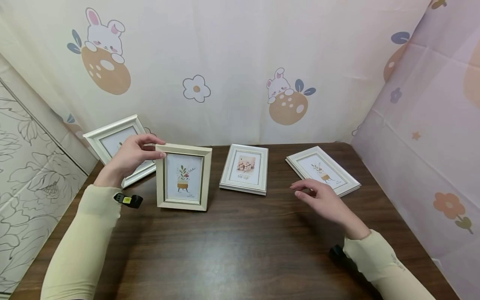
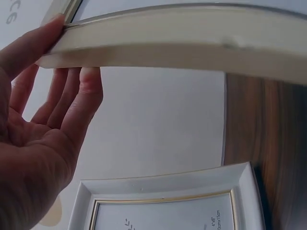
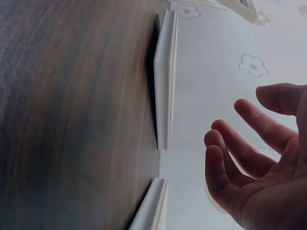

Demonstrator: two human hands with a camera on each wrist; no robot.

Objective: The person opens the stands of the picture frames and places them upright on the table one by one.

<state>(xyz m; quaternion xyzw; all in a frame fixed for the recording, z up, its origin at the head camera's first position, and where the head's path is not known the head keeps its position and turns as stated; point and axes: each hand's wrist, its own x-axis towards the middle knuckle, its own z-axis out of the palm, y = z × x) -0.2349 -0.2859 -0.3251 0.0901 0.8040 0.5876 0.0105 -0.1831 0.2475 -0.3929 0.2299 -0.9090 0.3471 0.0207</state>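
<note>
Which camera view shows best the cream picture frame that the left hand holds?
The head view: the cream frame faces the camera, nearly whole; the left hand overlaps its upper left corner. The left wrist view shows mainly its edge, cut off. In the right wrist view, a cropped frame at top may be it.

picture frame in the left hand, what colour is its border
Cream border, shown best in the head view.

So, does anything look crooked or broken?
Yes: the far-left frame tilts sideways, and the far-right frame lies turned at an angle, unlike the straighter middle frame. I can't see anything broken.
</note>
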